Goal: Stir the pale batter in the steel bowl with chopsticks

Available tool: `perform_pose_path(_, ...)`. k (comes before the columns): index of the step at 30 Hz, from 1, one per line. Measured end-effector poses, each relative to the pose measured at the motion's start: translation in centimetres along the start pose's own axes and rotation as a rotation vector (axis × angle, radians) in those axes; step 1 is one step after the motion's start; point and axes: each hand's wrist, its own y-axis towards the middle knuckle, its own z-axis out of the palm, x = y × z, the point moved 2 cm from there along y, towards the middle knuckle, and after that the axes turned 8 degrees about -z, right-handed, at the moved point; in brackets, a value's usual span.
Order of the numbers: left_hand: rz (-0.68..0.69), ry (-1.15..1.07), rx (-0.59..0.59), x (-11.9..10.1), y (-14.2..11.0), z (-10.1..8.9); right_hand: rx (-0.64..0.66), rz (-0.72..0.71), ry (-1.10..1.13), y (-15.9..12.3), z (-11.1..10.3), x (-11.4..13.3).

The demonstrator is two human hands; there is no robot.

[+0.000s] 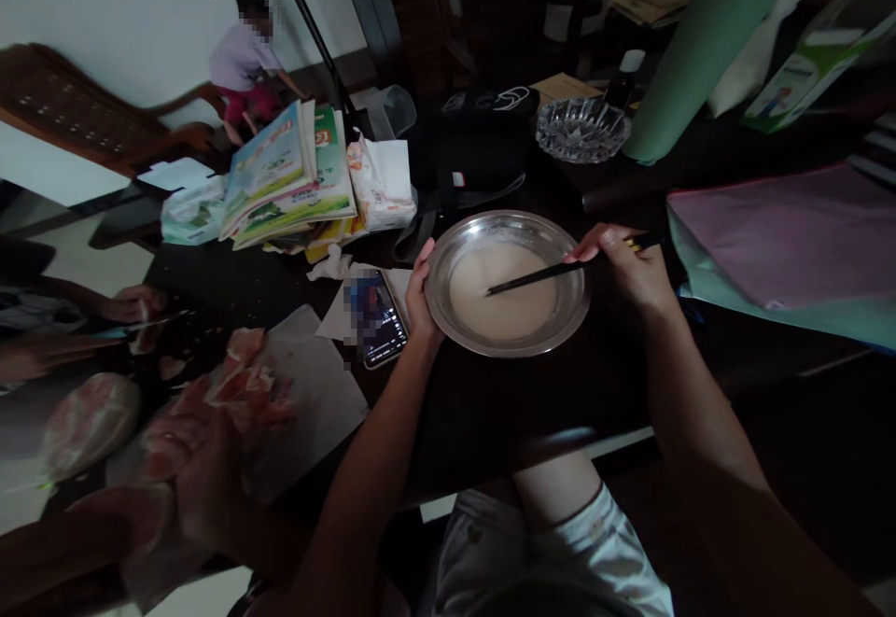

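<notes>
Shorts [620, 552] below table's [476, 430] near edge; metal bowl [575, 304] near that edge.
Left hand [420, 307] holds bowl's rim, right hand [630, 262] grips chopsticks [536, 279]; bowl probably light, stiff (pale liquid [514, 315] may slop): grasp by rim.

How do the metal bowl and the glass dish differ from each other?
The bowl is smooth metal, while the dish is patterned glass. The bowl looks wider than the dish. The left hand holds the bowl; no hand touches the dish. Both are round and open at the top.
</notes>
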Motion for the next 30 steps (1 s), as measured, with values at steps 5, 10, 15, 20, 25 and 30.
perform_pose_path(5,-0.006,0.015,-0.003,0.0,-0.04,0.01,-0.084,-0.01,-0.02,0.12,-0.46,-0.2)
perform_pose_path(10,0.0,0.01,0.003,0.0,-0.09,-0.02,0.013,0.04,-0.042,0.12,-0.01,0.14)
perform_pose_path(15,-0.009,0.011,0.003,0.06,0.02,-0.12,-0.113,0.019,-0.042,0.05,-0.43,0.4)
perform_pose_path(20,0.0,0.029,-0.017,-0.01,-0.02,0.03,0.014,0.042,-0.049,0.1,0.07,0.4)
perform_pose_path(25,-0.006,0.047,-0.026,-0.07,-0.05,0.15,-0.125,0.016,-0.052,0.14,-0.45,0.24)
perform_pose_path(30,0.001,0.044,0.001,-0.07,-0.07,0.07,0.012,0.026,-0.025,0.08,-0.08,0.15)
